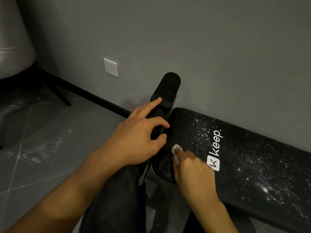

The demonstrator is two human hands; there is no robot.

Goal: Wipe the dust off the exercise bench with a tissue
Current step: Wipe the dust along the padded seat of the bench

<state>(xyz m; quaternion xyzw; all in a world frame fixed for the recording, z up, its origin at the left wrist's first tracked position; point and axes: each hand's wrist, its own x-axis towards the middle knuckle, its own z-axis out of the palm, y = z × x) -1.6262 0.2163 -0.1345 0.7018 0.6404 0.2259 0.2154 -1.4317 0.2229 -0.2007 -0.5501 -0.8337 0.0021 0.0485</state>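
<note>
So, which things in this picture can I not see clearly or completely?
- tissue: head view, mostly covered by the right hand holding it, and motion-blurred.
- exercise bench: far end cut off by the right edge; underside hidden by its own pad.
- White specks on the pad: dust or print, cannot tell.
- black foam roller: the left hand grips and covers its near part.
</note>
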